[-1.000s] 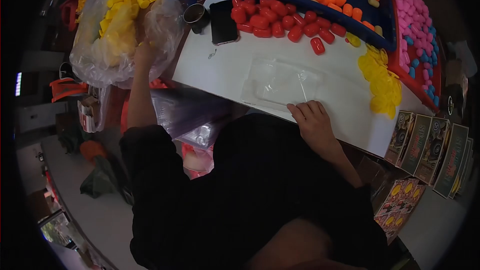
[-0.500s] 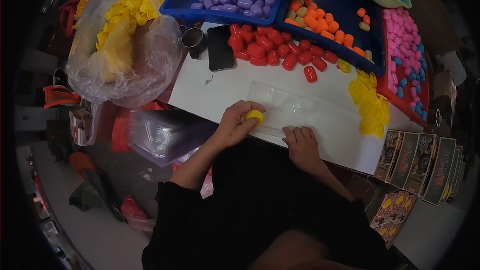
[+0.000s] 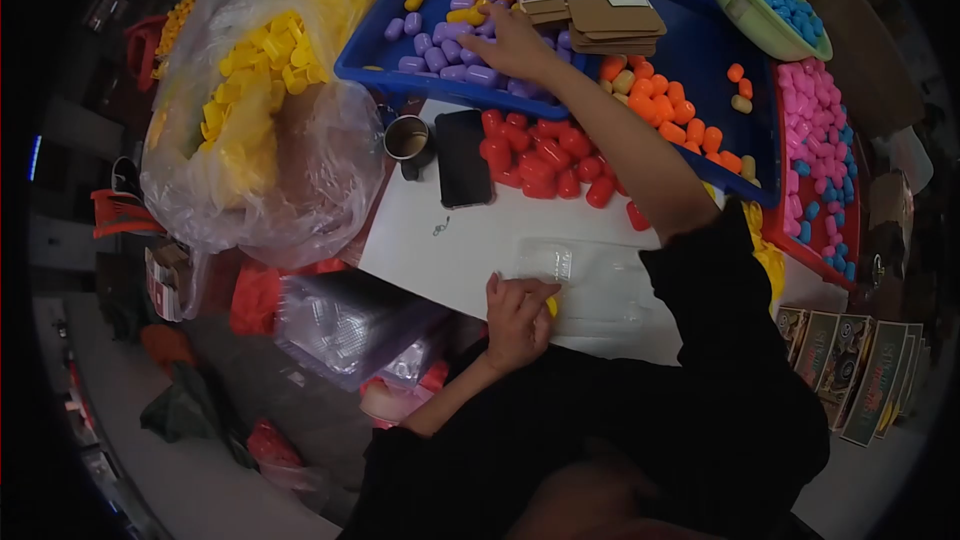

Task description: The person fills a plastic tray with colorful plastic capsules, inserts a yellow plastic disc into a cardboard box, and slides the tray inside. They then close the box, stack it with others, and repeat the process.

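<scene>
My left hand (image 3: 516,320) is at the near left end of a clear plastic tray (image 3: 612,275) on the white table. Its fingers are curled round a yellow round piece (image 3: 552,306), mostly hidden by the hand, while the index finger reaches over the tray. My right hand (image 3: 508,43) is stretched across to a blue bin (image 3: 362,68), fingers apart just over purple plastic capsules (image 3: 436,59). Yellow-orange capsules (image 3: 414,1) lie among them. Nothing shows in the right hand's grip.
Red capsules (image 3: 538,165), a black phone (image 3: 464,158) and a metal mug (image 3: 408,143) sit beyond the tray. A second blue bin (image 3: 690,40) holds orange capsules (image 3: 663,100), with cardboard cards (image 3: 615,28) stacked across the bins. A bag of yellow pieces (image 3: 270,180) stands left.
My right hand has left the clear tray's near edge and reached forward to the purple capsules. My left hand stays by the yellow round piece. The whole view has shifted slightly.
</scene>
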Tool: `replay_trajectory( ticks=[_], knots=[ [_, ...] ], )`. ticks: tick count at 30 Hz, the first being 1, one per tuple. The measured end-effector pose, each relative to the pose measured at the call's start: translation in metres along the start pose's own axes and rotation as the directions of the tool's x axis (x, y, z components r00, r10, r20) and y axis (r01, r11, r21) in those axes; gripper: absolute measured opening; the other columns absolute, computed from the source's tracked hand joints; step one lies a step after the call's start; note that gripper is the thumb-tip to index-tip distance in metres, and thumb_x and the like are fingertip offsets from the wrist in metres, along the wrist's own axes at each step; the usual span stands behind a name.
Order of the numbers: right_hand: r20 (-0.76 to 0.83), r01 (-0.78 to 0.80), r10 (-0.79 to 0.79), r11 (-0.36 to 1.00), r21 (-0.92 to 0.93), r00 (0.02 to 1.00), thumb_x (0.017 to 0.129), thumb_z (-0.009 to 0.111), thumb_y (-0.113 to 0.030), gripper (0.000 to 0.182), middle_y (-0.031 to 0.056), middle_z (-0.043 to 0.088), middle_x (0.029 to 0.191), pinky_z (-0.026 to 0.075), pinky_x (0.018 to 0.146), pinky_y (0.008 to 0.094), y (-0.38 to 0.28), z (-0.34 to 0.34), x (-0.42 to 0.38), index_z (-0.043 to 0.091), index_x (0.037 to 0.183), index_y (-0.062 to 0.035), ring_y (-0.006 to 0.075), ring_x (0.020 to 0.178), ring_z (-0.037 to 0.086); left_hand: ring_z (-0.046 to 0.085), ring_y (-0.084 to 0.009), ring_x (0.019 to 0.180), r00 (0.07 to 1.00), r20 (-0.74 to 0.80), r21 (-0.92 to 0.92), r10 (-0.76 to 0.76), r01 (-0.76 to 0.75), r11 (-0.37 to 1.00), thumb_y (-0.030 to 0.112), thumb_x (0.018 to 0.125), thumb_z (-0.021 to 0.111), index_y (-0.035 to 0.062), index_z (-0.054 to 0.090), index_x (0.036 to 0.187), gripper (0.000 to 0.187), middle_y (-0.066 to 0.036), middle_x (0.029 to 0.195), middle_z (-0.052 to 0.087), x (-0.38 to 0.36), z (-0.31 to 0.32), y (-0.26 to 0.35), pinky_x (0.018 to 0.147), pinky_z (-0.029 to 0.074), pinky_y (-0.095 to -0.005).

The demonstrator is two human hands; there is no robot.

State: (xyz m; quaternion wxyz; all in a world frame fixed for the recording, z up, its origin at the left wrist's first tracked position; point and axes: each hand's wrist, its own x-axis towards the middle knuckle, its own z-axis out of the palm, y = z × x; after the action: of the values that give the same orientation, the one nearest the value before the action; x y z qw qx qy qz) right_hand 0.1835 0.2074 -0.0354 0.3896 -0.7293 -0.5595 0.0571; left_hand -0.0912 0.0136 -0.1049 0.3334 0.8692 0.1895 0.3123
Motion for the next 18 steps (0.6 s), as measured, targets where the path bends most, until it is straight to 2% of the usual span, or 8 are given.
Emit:
replay_trajectory(
  ticks=[3,4,6,8,11,13,16,18],
  knots=[
    [0.032,-0.35,0.35,0.937,-0.003,0.936,0.075,0.06,-0.053,0.08,0.0316,0.037,0.128,0.036,0.098,0.0443,0.017,0.054,0.066,0.034,0.132,-0.0034,0.0418,0.118,0.042,0.051,-0.0236,0.087,1.0,0.029,0.0,-0.009,0.009,1.0,0.002,0.065,0.055,0.0111,0.061,0.1,0.037,-0.005,0.092,0.054,0.0,0.004,-0.004,0.094,0.028,-0.0522],
    [0.015,-0.346,0.346,0.938,0.024,0.938,0.075,0.06,-0.053,0.08,0.0316,0.037,0.128,0.036,0.098,0.0443,0.02,0.066,0.076,0.034,0.132,-0.0034,0.0418,0.118,0.042,0.052,-0.0229,0.087,0.999,0.037,-0.012,-0.018,0.018,1.0,0.002,0.064,0.056,0.0125,0.06,0.1,0.039,-0.004,0.092,0.054,-0.001,0.005,-0.004,0.094,0.029,-0.0529],
    [-0.051,-0.394,0.392,0.898,-0.195,0.919,0.077,0.059,-0.049,0.076,0.0296,0.036,0.13,0.034,0.098,0.0476,0.024,0.085,0.089,0.032,0.134,-0.0082,0.0427,0.121,0.037,0.052,-0.0226,0.086,1.0,0.019,0.015,0.009,-0.009,1.0,0.002,0.063,0.057,0.0135,0.06,0.1,0.04,-0.003,0.092,0.054,-0.006,0.012,-0.011,0.094,0.03,-0.0529],
    [-0.068,-0.375,0.369,0.904,-0.205,0.927,0.078,0.06,-0.043,0.065,0.0261,0.037,0.131,0.035,0.098,0.0482,0.027,0.09,0.091,0.038,0.131,-0.0123,0.0416,0.123,0.034,0.053,-0.022,0.084,1.0,-0.018,0.005,0.002,-0.002,1.0,0.002,0.06,0.059,0.0154,0.06,0.1,0.042,-0.002,0.092,0.054,-0.009,0.015,-0.014,0.093,0.032,-0.0526],
    [0.127,-0.238,0.29,0.918,-0.317,0.949,0.08,0.06,-0.029,0.046,0.0229,0.038,0.131,0.035,0.098,0.0443,0.028,0.084,0.084,0.051,0.121,-0.0092,0.0375,0.117,0.042,0.053,-0.022,0.085,1.0,0.002,-0.007,0.01,-0.009,1.0,0.001,0.06,0.058,0.0146,0.061,0.098,0.041,-0.003,0.091,0.054,-0.008,0.016,-0.016,0.094,0.032,-0.0524],
    [0.18,-0.091,0.126,0.977,-0.192,0.976,0.078,0.061,-0.02,0.034,0.0209,0.04,0.129,0.041,0.092,0.0436,0.03,0.081,0.074,0.059,0.111,-0.0131,0.0368,0.108,0.051,0.053,-0.0225,0.086,1.0,-0.001,-0.029,0.013,-0.013,1.0,0.001,0.06,0.057,0.0138,0.061,0.097,0.04,-0.003,0.091,0.054,-0.007,0.016,-0.015,0.094,0.032,-0.0523],
    [-0.117,0.175,-0.165,0.981,0.081,0.979,0.076,0.066,-0.018,0.025,0.015,0.058,0.101,0.049,0.073,0.0381,0.051,0.072,0.064,0.061,0.1,-0.0117,0.031,0.085,0.061,0.053,-0.0243,0.087,1.0,0.009,-0.074,-0.004,0.005,0.997,0.001,0.062,0.054,0.0115,0.061,0.095,0.035,-0.006,0.092,0.054,-0.002,0.011,-0.009,0.096,0.031,-0.052],
    [-0.034,-0.209,0.275,0.8,0.563,0.961,0.081,0.064,-0.024,0.027,0.0104,0.06,0.094,0.048,0.066,0.0318,0.027,0.028,0.039,0.058,0.106,-0.0144,0.023,0.078,0.061,0.053,-0.0252,0.088,0.999,0.044,-0.115,-0.018,0.023,0.993,0.002,0.065,0.053,0.0105,0.061,0.095,0.032,-0.007,0.092,0.055,-0.002,0.009,-0.006,0.096,0.03,-0.0521]
  ],
)
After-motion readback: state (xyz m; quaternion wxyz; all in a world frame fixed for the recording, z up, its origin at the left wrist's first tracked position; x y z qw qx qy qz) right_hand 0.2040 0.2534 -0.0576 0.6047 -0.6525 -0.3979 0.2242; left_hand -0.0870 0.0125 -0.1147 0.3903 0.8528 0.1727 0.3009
